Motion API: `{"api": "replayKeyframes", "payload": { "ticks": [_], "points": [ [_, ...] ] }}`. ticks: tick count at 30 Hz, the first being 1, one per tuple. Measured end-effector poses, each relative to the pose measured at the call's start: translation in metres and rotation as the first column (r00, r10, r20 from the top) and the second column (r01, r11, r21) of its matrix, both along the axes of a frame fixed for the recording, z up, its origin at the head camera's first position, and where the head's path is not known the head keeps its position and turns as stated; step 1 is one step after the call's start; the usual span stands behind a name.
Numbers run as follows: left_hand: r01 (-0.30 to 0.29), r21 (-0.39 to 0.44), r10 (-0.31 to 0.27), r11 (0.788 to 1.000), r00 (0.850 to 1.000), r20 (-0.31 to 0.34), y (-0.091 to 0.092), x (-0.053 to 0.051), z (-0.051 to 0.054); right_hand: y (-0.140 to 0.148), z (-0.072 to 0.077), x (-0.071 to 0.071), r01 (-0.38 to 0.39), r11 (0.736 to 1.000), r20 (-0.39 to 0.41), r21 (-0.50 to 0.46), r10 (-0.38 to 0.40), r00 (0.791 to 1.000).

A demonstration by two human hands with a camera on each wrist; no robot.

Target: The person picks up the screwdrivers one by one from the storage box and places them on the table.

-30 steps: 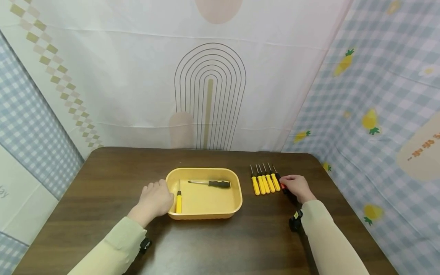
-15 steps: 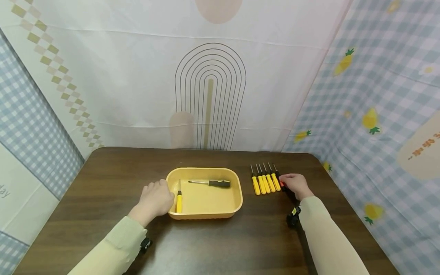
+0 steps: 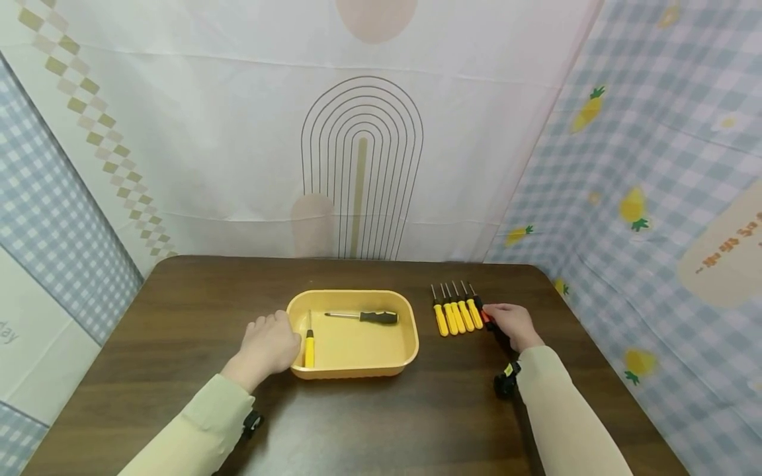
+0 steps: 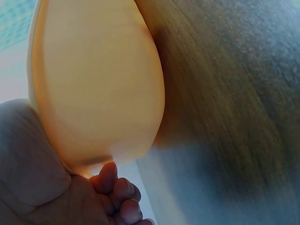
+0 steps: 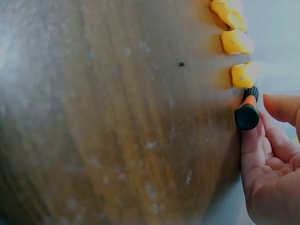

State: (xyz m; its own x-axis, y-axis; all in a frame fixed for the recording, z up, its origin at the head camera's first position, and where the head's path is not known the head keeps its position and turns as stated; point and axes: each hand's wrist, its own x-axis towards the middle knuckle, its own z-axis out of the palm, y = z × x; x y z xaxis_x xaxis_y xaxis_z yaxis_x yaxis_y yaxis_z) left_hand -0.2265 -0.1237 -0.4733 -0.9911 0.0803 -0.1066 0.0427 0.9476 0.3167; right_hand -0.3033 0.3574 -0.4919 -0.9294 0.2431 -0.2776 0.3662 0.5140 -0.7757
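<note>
Head view: left hand [image 3: 270, 342] is gripping a rounded, smooth yellow tray [image 3: 360, 347]. Right hand [image 3: 514, 324] is touching a ridged red-and-black screwdriver [image 5: 247, 116], grip unclear.

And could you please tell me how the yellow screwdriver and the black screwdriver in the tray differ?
The yellow screwdriver has a yellow handle; the black screwdriver has a mostly black one.
The yellow screwdriver points away from the person; the black screwdriver lies crosswise, tip left.
Both lie in the tray and have slim shafts.
</note>
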Motion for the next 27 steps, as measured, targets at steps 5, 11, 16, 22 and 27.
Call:
{"api": "replayKeyframes", "payload": {
  "ticks": [5, 11, 16, 22, 27],
  "points": [
    [-0.002, 0.008, 0.002, 1.000, 1.000, 0.003, 0.002, -0.003, -0.001, 0.003, 0.001, 0.002, -0.013, 1.000, 0.018, -0.003, 0.013, 1.000],
    [0.009, 0.009, -0.009, 1.000, 1.000, -0.002, 0.006, -0.003, 0.000, 0.009, -0.001, 0.005, -0.005, 1.000, 0.025, -0.011, 0.005, 1.000],
    [-0.002, -0.013, 0.002, 1.000, 1.000, 0.004, 0.004, -0.002, -0.002, 0.010, -0.002, 0.004, -0.022, 0.999, 0.013, -0.034, 0.022, 1.000],
    [-0.004, -0.028, 0.004, 1.000, 1.000, -0.012, 0.002, 0.001, -0.003, 0.003, 0.008, 0.005, -0.029, 1.000, -0.169, 0.006, 0.030, 0.985],
    [-0.001, -0.031, 0.001, 1.000, 1.000, -0.028, 0.000, 0.001, 0.000, -0.018, 0.025, 0.004, -0.126, 0.991, -0.302, -0.032, 0.111, 0.947]
  ]
}}
